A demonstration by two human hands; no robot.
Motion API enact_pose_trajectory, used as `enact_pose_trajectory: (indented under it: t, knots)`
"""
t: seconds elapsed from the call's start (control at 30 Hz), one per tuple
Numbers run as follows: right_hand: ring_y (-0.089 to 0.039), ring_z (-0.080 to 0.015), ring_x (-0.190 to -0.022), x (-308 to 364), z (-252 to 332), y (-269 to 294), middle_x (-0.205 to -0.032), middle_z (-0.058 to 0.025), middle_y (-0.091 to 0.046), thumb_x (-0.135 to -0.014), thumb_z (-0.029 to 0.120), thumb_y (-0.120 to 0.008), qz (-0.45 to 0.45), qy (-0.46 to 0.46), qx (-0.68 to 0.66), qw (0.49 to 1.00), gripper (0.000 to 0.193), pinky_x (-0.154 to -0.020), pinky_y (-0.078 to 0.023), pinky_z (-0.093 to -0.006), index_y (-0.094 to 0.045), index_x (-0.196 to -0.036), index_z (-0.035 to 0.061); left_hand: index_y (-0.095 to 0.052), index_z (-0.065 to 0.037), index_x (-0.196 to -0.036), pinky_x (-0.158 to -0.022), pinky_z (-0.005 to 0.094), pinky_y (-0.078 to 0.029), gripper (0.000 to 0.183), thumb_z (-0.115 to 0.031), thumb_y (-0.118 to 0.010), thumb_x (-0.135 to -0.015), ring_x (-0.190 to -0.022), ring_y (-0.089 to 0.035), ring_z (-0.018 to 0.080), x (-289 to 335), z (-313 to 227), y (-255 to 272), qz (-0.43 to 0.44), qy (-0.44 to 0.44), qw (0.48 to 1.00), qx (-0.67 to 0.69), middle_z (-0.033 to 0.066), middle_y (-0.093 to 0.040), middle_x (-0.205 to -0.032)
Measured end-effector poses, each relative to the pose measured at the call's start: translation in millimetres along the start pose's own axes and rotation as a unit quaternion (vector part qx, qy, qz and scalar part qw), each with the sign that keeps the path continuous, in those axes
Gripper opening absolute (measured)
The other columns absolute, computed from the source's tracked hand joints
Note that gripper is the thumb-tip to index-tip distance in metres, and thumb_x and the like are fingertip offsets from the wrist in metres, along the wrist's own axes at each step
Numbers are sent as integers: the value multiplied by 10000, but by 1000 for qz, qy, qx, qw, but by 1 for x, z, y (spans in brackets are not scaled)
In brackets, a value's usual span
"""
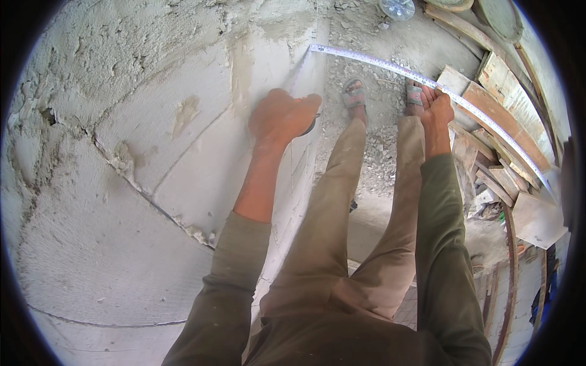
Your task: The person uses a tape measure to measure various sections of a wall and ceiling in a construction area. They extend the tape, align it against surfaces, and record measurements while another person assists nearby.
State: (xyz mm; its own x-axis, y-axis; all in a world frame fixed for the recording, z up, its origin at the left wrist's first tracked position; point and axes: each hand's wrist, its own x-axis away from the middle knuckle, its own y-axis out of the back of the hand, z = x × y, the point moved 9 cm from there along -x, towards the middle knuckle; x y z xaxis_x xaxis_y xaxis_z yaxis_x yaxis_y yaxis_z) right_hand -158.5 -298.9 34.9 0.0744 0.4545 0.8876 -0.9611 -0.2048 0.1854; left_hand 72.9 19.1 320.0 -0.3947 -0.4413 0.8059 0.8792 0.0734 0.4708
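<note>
A white tape measure blade (372, 60) stretches in a curve across the top of the view, its far left end at a sharp bend near the wall. From that bend a blurred strip runs down to my left hand (281, 116). My left hand is closed in front of the pale wall, with a dark rounded edge (310, 125) showing beneath its fingers, probably the tape's case. My right hand (438, 111) pinches the blade near my right foot. Past this grip the blade curves on to the right, over the boards.
A rough plastered wall (122, 232), cracked in places, fills the left. Rubble (381, 146) covers the floor around my sandalled feet (354, 97). Wooden boards (506, 122) lean and lie piled on the right. A clear round container (397, 8) and a bucket-like vessel (499, 21) stand at the top.
</note>
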Motion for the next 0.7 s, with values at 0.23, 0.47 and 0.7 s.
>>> enact_pose_trajectory:
  t: [0.23, 0.47, 0.7]
  knots:
    - [-793, -337, -947, -3, 1, -3, -1078, -225, -736, -1021, 16, -555, 5, 3, 12, 1000, 197, -808, -682, -393, -605, -1168, -105, -796, 25, -1073, -898, 448, -581, 565, -469, -668, -831, -1048, -765, 389, 2, 2, 4, -35, -7, 999, 21, 227, -791, -1085]
    - [-787, -335, -953, -12, -4, -6, -1108, -247, -731, -1031, 25, -545, 17, -3, 18, 1000, 254, -765, -671, -359, -580, -1226, -134, -811, 17, -1022, -887, 458, -584, 537, -463, -666, -830, -1020, -768, 409, 7, 5, 5, -34, -9, 999, 29, 244, -791, -1041]
    - [-793, -297, -987, -39, -18, -6, -1093, -173, -749, -1037, 53, -544, 19, -36, 37, 998, 157, -873, -676, -397, -629, -1154, -9, -812, 9, -1032, -881, 452, -585, 531, -461, -667, -830, -1016, -769, 401, 11, 3, 8, -45, -1, 998, 33, 229, -795, -1048]
